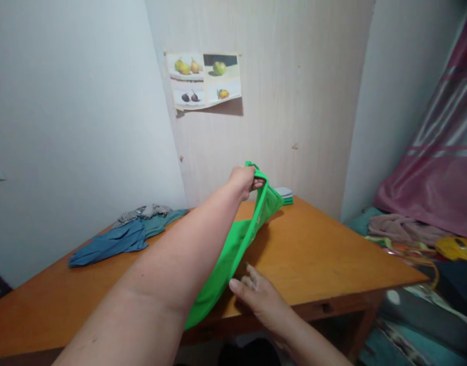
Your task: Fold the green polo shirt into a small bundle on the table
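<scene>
A bright green garment (pixel 227 259) is lifted off the wooden table, its lower part hanging down by the table's front edge. My left hand (pixel 245 182) is raised, its fingers closed around the garment's upper edge. Below and to the right, my right hand (pixel 258 295) is beside the garment's lower edge, thumb and fingers apart. Whether its fingertips touch the fabric I cannot tell. My left forearm covers part of the garment, so its exact kind does not show.
Blue and grey-patterned clothes (pixel 119 239) lie on the table (pixel 324 259) at the left. A small folded grey and green stack (pixel 285 195) sits at the back corner. Piled fabrics (pixel 404 231) and a pink curtain (pixel 431 173) are at the right. A fruit picture (pixel 204 81) hangs on the wall.
</scene>
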### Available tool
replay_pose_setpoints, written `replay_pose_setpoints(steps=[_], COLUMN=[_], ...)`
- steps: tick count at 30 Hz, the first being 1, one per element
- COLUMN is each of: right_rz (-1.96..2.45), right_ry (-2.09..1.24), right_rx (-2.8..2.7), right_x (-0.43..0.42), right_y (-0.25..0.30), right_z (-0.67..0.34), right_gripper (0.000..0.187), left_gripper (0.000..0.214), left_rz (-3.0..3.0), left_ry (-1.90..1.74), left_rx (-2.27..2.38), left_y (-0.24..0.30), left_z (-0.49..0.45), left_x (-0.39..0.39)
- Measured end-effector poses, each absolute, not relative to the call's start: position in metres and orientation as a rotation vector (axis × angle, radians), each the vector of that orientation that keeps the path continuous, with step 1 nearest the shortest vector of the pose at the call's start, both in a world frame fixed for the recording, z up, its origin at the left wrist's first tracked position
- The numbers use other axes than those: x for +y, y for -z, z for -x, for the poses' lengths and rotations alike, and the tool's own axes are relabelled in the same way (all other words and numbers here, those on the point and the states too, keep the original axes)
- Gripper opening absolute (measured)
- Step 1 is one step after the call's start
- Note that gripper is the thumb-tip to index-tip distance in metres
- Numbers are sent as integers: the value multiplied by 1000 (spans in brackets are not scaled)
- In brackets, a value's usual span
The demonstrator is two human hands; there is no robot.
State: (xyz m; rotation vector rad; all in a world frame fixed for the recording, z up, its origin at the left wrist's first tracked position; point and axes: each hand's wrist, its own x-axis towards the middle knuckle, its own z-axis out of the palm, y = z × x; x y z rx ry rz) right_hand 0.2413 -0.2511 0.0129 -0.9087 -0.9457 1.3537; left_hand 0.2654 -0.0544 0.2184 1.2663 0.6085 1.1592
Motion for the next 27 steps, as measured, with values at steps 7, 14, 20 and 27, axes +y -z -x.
replay_pose_setpoints(steps=[7, 14, 20, 27], right_rz=[913, 1188, 1183, 1444], right_ry=[-1125, -1073, -1079, -700], right_rx=[-1238, -1101, -883, -1112], right_x=[-235, -209, -217, -221], right_y=[-8, 2, -28, -90], right_z=[-205, -216, -269, -340], right_gripper=[66, 14, 35, 43], left_gripper=[20, 11, 5, 2], left_rz=[-1080, -988, -1056, -1056], left_ry=[-1332, -1512, -1642, -1816], left_rx=[628, 633, 689, 783], left_y=[-262, -291, -298, -294], left_z=[-231, -189, -132, -60], left_x=[-43, -46, -41, -26])
